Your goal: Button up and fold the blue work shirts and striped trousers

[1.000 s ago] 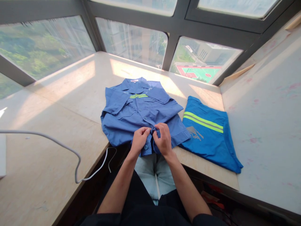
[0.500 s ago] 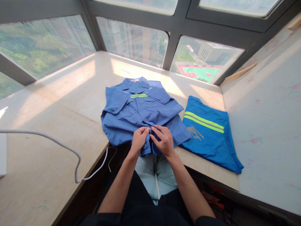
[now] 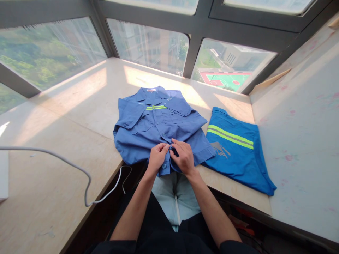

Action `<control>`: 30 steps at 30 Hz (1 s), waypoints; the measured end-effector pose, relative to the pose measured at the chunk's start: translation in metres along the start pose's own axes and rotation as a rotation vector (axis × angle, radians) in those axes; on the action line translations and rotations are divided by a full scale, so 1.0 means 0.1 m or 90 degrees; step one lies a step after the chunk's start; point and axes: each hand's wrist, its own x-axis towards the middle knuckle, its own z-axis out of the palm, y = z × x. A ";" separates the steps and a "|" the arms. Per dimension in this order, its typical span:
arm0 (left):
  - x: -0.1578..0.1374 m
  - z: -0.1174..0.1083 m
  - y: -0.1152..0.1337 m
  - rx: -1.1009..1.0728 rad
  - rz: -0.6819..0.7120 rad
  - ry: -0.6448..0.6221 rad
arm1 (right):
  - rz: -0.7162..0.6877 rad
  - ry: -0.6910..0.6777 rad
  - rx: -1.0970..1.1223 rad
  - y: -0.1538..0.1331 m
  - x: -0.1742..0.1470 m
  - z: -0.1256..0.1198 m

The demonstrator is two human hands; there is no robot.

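Note:
A blue short-sleeved work shirt (image 3: 143,137) with yellow-green reflective stripes lies front up, its collar toward the window and its hem over the near edge of the ledge. My left hand (image 3: 158,157) pinches the front placket, just above a low button. On the other side of the opening, my right hand (image 3: 183,156) grips the shirt's other front edge, thumb and forefinger close to the left fingertips. Whatever button sits between the fingers is hidden. Higher buttons on the placket look fastened.
To the right lies a folded brighter-blue garment (image 3: 233,158) with a reflective stripe and grey logo. A white cable (image 3: 86,187) curves across the pale ledge (image 3: 53,169) at left and hangs over its edge. Windows (image 3: 148,42) and a patterned wall (image 3: 299,158) border the ledge.
My right thumb and fingers have curled in closer to the left fingertips at the placket. The shirt and the folded garment stay in place; the view has shifted slightly.

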 end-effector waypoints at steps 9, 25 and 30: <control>-0.04 0.02 -0.01 0.072 0.076 0.038 | -0.029 -0.012 -0.010 0.03 -0.01 -0.03; -0.19 -0.31 0.15 0.199 0.083 0.002 | 0.186 0.121 0.223 0.06 -0.02 -0.08; -0.28 -0.52 0.28 0.335 0.079 -0.048 | 0.328 0.145 0.361 0.11 -0.03 -0.10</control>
